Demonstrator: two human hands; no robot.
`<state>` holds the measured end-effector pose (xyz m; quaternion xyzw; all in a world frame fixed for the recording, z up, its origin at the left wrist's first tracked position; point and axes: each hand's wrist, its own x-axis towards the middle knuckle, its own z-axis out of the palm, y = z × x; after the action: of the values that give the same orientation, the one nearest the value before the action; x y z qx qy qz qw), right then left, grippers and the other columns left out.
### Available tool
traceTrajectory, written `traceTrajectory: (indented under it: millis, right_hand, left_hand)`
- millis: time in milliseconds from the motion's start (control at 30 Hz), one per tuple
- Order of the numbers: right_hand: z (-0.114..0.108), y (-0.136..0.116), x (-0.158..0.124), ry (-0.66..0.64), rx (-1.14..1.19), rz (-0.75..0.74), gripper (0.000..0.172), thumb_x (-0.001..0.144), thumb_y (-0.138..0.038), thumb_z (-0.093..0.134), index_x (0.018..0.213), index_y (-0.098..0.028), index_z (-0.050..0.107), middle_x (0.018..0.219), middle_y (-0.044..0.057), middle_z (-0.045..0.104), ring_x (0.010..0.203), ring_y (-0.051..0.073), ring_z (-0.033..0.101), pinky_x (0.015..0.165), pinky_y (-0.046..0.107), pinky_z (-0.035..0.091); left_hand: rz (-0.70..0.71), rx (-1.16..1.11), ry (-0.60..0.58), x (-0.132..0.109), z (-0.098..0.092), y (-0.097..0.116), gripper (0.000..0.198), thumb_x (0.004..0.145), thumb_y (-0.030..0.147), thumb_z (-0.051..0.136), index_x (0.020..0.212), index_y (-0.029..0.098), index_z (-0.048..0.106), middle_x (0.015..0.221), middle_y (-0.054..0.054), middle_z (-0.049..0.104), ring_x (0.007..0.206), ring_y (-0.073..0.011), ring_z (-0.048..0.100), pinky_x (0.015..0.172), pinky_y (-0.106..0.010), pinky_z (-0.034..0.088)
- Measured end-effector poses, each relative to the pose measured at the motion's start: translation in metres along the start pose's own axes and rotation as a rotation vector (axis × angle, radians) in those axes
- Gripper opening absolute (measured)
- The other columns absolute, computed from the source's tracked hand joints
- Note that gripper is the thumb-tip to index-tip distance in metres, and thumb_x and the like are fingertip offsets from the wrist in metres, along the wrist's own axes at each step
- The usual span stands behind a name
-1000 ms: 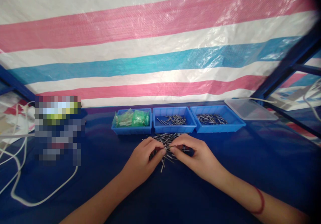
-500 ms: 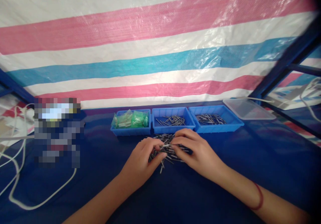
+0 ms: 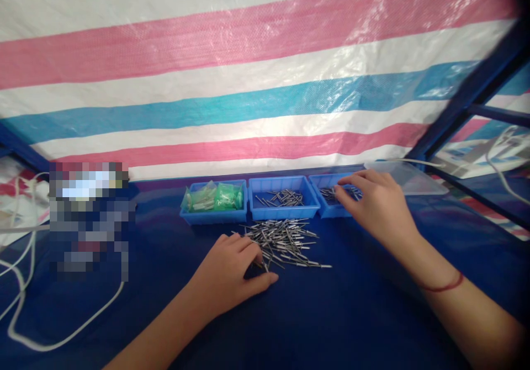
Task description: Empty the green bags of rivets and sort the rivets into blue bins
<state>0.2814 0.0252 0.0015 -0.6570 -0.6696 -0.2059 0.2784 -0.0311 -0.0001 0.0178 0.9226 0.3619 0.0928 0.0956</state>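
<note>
A pile of thin metal rods point(image 3: 285, 240) lies on the dark blue table in front of the bins. My left hand point(image 3: 232, 273) rests at the pile's near left edge, thumb stretched away from the curled fingers; a rod end shows in the gap. Over the right-hand blue bin point(image 3: 331, 211) is my right hand point(image 3: 381, 204), thumb and index fingertips close together above the rods point(image 3: 327, 193) inside. Whatever those fingertips pinch is too small to make out. The middle blue bin point(image 3: 285, 213) holds more metal rods point(image 3: 285, 197).
On the left, a third blue bin point(image 3: 215, 217) contains green plastic packets point(image 3: 229, 196). A clear plastic lid point(image 3: 422, 179) lies behind my right hand. White cables point(image 3: 62, 345) and a blurred-out device point(image 3: 89, 185) are at the left. Striped sheeting point(image 3: 232, 105) hangs behind.
My right hand has moved from the pile to the right-hand bin. My left hand stays by the pile, its thumb and fingers further apart. The light piece between both hands is no longer visible there.
</note>
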Motion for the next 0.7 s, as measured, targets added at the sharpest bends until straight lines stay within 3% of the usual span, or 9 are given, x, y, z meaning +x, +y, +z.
traceTrajectory:
  millis: [100,267,367,500,700]
  right_hand:
    - [-0.006,-0.025,-0.004,-0.002,0.139,-0.097,0.020,0.087,-0.032,0.054,0.085,-0.019,0.069,0.087,0.008,0.066,0.081,0.025,0.057,0.075,0.038,0.043]
    - [-0.017,-0.066,-0.018,-0.125,0.346,-0.280,0.016,0.087,-0.028,0.055,0.088,-0.019,0.068,0.092,0.008,0.066,0.085,0.024,0.056,0.077,0.040,0.041]
    - [-0.017,-0.081,-0.025,-0.191,0.427,-0.347,0.015,0.088,-0.024,0.053,0.086,-0.019,0.068,0.088,0.008,0.066,0.084,0.022,0.055,0.077,0.039,0.042]
    - [-0.012,-0.090,-0.030,-0.268,0.506,-0.355,0.015,0.087,-0.020,0.054,0.080,-0.019,0.066,0.082,0.007,0.066,0.081,0.021,0.056,0.076,0.038,0.043]
    - [-0.009,-0.098,-0.034,-0.389,0.761,-0.243,0.007,0.080,-0.015,0.061,0.076,-0.020,0.064,0.080,0.003,0.066,0.078,0.018,0.058,0.073,0.034,0.045]
  left_hand:
    - [-0.027,0.088,-0.003,-0.001,0.008,0.008,0.036,0.081,0.053,0.061,0.076,0.018,0.058,0.079,-0.003,0.064,0.075,-0.0206,0.056,0.069,-0.033,0.035]
    - [-0.022,0.178,0.020,0.000,0.016,0.010,0.015,0.087,0.031,0.057,0.078,0.018,0.060,0.080,-0.005,0.064,0.075,-0.0207,0.057,0.067,-0.033,0.036]
    - [-0.032,0.178,0.043,0.000,0.016,0.007,0.015,0.088,0.025,0.051,0.078,0.018,0.059,0.080,-0.005,0.064,0.075,-0.0203,0.057,0.067,-0.033,0.036]
    - [-0.100,0.094,0.078,0.002,0.017,0.005,0.016,0.091,0.022,0.046,0.079,0.018,0.057,0.081,-0.005,0.063,0.076,-0.0199,0.058,0.067,-0.032,0.038]
    - [-0.153,-0.206,0.175,0.002,0.018,0.009,0.019,0.095,0.024,0.040,0.084,0.018,0.054,0.081,-0.003,0.061,0.076,-0.0175,0.057,0.070,-0.030,0.040]
